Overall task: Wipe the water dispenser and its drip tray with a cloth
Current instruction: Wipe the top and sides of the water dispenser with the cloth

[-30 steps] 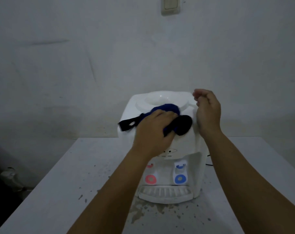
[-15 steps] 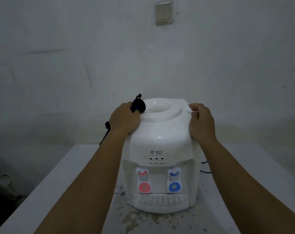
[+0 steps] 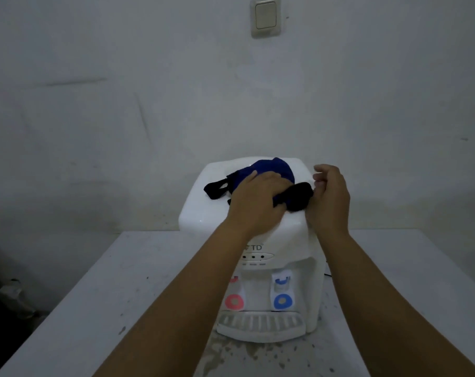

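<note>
- White glossy plastic forms the tabletop water dispenser (image 3: 203, 210), which stands at the middle of a pale, speckled table (image 3: 100, 295); the letters "TD" are printed on its front panel above a row of three small indicator dots, and the tiny words beneath the dots are too small to read.
- A red ring-shaped tap lever (image 3: 234, 302) sits on the dispenser's lower left front and a blue ring-shaped tap lever (image 3: 283, 301) on the lower right, each under a small coloured tab.
- The white slotted drip tray (image 3: 260, 323) juts out at the dispenser's base, with dark stains on the table just in front of it.
- A cream wall switch (image 3: 265, 17) is fixed to the grey wall above, and a thin dark cable (image 3: 326, 274) shows just beside the dispenser's right flank.
- The dark blue and black cloth (image 3: 274, 170) lies bunched on the dispenser's top, a black strap-like end trailing to the left.
- The left hand (image 3: 254, 204) presses down on the cloth, its fingers curled over the bunched fabric and covering its middle.
- The right hand (image 3: 329, 200) is at the dispenser's top right edge, touching the black end of the cloth; its fingers are loosely curled, and whether they pinch the fabric cannot be told.
</note>
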